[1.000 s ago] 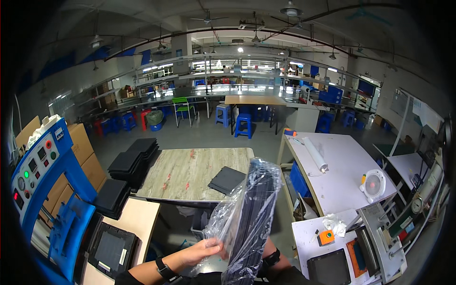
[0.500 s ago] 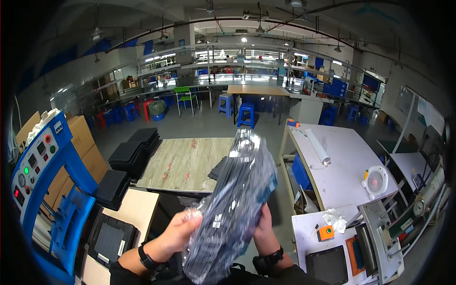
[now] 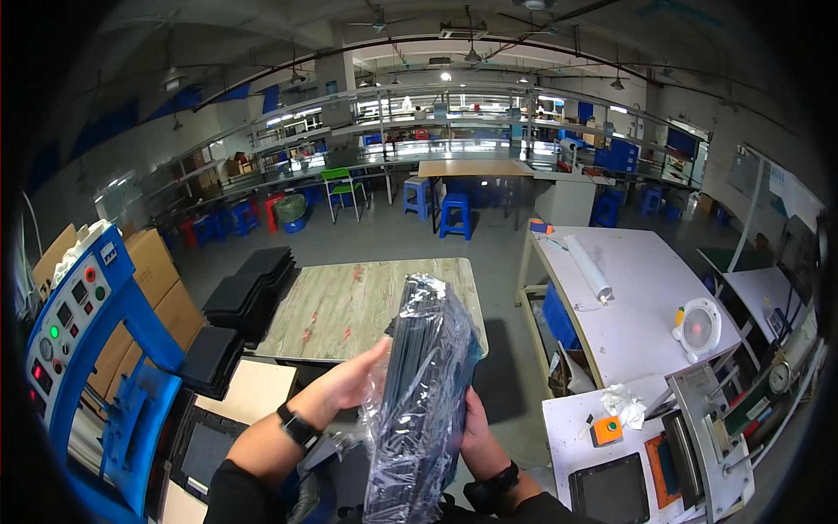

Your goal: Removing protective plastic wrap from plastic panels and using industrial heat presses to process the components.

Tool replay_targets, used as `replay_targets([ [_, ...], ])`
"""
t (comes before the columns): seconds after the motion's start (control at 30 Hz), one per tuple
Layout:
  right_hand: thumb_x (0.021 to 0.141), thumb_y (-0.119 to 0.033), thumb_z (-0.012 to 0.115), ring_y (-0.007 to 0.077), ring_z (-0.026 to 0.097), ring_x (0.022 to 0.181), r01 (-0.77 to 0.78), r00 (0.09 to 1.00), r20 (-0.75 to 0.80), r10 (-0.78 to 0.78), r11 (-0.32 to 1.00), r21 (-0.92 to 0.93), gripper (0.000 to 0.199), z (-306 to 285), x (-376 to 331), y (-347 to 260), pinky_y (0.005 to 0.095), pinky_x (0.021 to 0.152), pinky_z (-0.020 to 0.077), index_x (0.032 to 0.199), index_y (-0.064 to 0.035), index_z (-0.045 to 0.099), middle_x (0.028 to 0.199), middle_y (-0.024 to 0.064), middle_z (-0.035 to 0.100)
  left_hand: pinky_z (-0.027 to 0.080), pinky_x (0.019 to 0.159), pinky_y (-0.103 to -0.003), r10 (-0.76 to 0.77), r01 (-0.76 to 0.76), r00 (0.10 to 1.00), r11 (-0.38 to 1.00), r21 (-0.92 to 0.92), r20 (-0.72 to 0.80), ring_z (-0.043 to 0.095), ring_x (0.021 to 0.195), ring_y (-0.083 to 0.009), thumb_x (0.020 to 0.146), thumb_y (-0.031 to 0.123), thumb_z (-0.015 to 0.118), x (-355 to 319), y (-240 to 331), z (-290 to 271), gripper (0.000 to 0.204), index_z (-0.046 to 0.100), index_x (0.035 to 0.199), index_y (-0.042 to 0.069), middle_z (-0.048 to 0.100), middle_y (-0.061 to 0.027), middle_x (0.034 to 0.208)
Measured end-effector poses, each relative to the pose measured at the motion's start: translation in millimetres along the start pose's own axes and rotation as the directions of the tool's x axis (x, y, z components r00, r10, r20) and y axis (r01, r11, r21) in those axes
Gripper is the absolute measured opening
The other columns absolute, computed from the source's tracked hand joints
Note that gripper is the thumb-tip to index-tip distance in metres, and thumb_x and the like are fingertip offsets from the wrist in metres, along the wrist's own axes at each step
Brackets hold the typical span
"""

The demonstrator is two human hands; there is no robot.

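Observation:
Between my hands is a long bundle of thin dark sheets or strips wrapped in clear, shiny plastic [image 3: 421,393]. It stands tilted lengthwise away from me, its far end over the near edge of the wood-patterned table [image 3: 327,293]. Along its left side my left hand [image 3: 358,377] is closed on it, fingers partly lost behind the loose wrap. My right hand [image 3: 476,426] grips the right side, thumb up, its other fingers hidden underneath. Dark bands circle both wrists.
At left stands a blue press with a control panel [image 3: 65,323], beside stacked black trays [image 3: 249,284] and cardboard boxes [image 3: 157,279]. To the right are a white table [image 3: 637,271] with a small fan [image 3: 697,330], and a bench machine [image 3: 698,437]. Blue stools [image 3: 455,214] stand farther off.
The bundle has turned more upright in view, and its far end has come lower and left. My left hand has shifted up and slightly right along its side.

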State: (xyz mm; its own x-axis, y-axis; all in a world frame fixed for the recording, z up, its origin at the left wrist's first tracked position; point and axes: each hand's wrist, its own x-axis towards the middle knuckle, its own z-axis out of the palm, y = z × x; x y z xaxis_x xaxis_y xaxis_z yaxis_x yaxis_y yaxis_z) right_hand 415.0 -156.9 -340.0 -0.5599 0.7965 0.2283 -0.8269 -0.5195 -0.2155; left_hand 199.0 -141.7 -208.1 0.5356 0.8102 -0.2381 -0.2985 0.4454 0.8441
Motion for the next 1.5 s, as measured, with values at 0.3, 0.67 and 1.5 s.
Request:
replay_targets([
  [0.3,0.09,-0.035,0.06,0.0304,0.053,0.117,-0.201,0.98,0.013,0.2,0.976,0.085,0.058,-29,-14,15,0.0466,0.104,0.0381,0.135,-0.0031,0.042,0.131,0.0145,0.053,0.056,0.065,-0.03,0.214,-0.21,0.976,0.974,0.082,-0.044,0.065,0.07,-0.0163,0.094,0.018,0.052,49,36,28,0.02,0.063,0.098,0.001,0.067,-0.0065,0.083],
  [0.67,0.09,-0.033,0.06,0.031,0.052,0.118,0.09,0.978,-0.189,-0.093,0.996,-0.026,0.057,-11,-22,-20,0.0479,0.103,0.039,0.134,-0.002,0.041,0.13,0.0158,0.052,0.032,0.04,-0.019,0.88,-0.836,0.474,0.45,0.313,0.001,0.043,0.043,-0.0066,0.097,0.019,0.049,-90,88,91,0.021,0.056,0.1,0.0,0.049,-0.0019,0.06],
  [1.5,0.076,-0.019,0.074,0.0214,0.061,0.101,0.523,0.808,0.145,-0.572,0.581,-0.624,0.054,85,-18,-55,0.0345,0.089,0.0491,0.12,0.0024,0.052,0.112,0.0104,0.061,0.042,0.096,-0.041,0.76,-0.082,0.614,-0.21,0.974,0.215,0.051,0.117,-0.0358,0.074,0.034,0.077,-89,78,105,0.087,0.031,0.137,-0.004,0.047,-0.0253,0.13],
])
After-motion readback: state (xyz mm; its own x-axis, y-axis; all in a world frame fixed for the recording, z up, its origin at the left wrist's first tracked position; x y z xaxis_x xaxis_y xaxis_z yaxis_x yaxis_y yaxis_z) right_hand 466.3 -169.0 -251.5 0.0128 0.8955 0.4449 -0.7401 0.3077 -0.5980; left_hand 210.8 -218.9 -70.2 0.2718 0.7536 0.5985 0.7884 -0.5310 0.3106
